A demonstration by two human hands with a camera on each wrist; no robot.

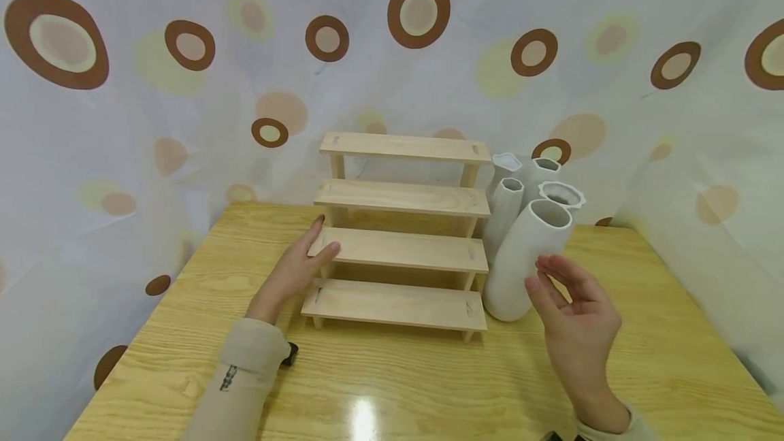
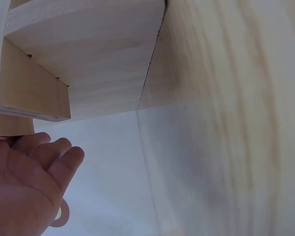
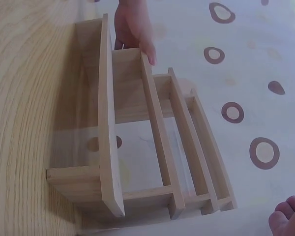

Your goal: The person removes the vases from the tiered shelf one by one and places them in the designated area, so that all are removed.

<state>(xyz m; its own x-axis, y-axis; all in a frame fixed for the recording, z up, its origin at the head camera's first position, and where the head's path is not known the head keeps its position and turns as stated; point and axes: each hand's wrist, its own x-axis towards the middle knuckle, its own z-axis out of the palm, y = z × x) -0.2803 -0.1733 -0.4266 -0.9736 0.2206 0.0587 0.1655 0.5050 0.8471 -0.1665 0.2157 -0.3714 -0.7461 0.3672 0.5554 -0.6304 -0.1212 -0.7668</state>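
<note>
A pale wooden stepped shelf stand (image 1: pixel 398 248) is set on the table. My left hand (image 1: pixel 299 271) grips the left end of its second board from the bottom, with the thumb on top. In the left wrist view, the left fingers (image 2: pixel 64 162) bend at the wooden end piece. My right hand (image 1: pixel 578 329) is raised right of the stand, its fingers loosely bent and nothing between them. Close behind it stands a tall white vase (image 1: pixel 520 267), overlapped by the fingertips in the head view. In the right wrist view, the right fingertips (image 3: pixel 287 214) show at the lower right.
Several more white vases cluster behind the front one, among them a slim faceted vase (image 1: pixel 503 213) and one with a wavy rim (image 1: pixel 562 193). The wood-grain table (image 1: pixel 343 386) backs onto a pale wall covering (image 1: pixel 367 80) printed with brown rings.
</note>
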